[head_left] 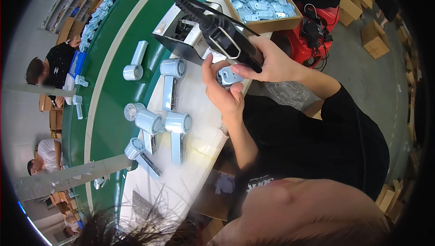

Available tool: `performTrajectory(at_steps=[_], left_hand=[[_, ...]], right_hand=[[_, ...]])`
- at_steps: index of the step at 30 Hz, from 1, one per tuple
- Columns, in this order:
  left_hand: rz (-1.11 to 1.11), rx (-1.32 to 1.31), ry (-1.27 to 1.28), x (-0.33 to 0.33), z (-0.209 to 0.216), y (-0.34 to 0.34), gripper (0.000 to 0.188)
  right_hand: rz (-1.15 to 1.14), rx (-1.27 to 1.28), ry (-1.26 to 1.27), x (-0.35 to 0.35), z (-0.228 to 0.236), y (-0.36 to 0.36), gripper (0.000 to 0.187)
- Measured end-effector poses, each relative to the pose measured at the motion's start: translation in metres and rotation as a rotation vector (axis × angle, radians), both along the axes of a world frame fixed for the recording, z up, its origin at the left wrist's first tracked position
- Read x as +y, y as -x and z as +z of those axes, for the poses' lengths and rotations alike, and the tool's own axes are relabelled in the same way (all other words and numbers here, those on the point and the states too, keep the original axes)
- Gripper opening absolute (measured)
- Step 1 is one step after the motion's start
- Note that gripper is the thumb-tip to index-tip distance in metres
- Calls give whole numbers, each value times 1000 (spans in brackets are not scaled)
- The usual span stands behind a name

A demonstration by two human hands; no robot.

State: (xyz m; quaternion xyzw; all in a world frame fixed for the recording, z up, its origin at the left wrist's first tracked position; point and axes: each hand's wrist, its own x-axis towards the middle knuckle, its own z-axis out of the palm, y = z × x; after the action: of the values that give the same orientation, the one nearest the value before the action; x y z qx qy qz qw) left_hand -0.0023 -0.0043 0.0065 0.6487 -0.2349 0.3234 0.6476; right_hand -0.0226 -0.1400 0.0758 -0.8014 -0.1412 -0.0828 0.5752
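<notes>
My right hand [278,60] is closed around a black electric screwdriver [233,40], which has a wire hanging loop and a thick cord at its upper end. Just below it, my left hand [222,89] grips a small light-blue plastic part [229,76] with openings in its face. The screwdriver's lower end is close to this part, but its tip is hidden, so I cannot tell whether they touch. On the white bench [199,148] to the left lie several light-blue handheld fans [149,120], some with dark insides showing in their handles. A box-shaped screw feeder [179,35] stands behind my hands.
A cardboard box [290,23] full of light-blue plastic pieces stands at the far right of the bench. A green conveyor [108,94] curves past on the left, carrying another fan [135,62]. Co-workers [54,69] sit beyond it. A red stool [324,33] holds black cables.
</notes>
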Motion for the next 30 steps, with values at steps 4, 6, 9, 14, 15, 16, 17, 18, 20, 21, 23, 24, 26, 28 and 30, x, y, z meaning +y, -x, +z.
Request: performTrajectory(at_steps=[4,6,9,14,15,16,17,18,20,21,23,24,26,28,30], left_hand=[[2,16,-60,1,-4,4,64],[-3,48,-83,3,-3,6,61],[-77,70,-88,10,8,2,48],[-195,69,216,4,3,-9,38],[-221,87,235,2,6,-6,39],[-248,105,254,1,9,-3,40],[-218,97,241,12,12,0,40],[-222,129,176,10,12,0,40],[-235,156,107,7,9,1,41],[-178,135,96,9,9,1,43],[-112,109,83,11,5,0,45],[-118,82,112,9,4,-1,48],[-122,52,142,7,2,-3,50],[-159,67,188,4,-1,-4,51],[-191,92,203,6,-2,-6,52]], right_hand=[[7,-8,-34,2,-6,-4,29],[40,-148,5,3,-5,-4,31],[83,59,19,-5,9,-4,33],[217,-55,-670,-28,22,-29,30],[229,-159,-764,-24,28,-39,30],[194,-226,-779,-21,35,-48,30],[283,-270,-758,-13,33,-68,43],[183,-263,-743,-13,38,-72,48],[100,-295,-710,-15,41,-83,51],[109,-375,-603,-9,39,-85,41],[117,-346,-679,1,36,-93,34],[151,-364,-555,-1,33,-96,37],[141,-366,-523,1,24,-99,37],[110,-357,-478,2,22,-98,36],[116,-345,-483,2,22,-97,36]])
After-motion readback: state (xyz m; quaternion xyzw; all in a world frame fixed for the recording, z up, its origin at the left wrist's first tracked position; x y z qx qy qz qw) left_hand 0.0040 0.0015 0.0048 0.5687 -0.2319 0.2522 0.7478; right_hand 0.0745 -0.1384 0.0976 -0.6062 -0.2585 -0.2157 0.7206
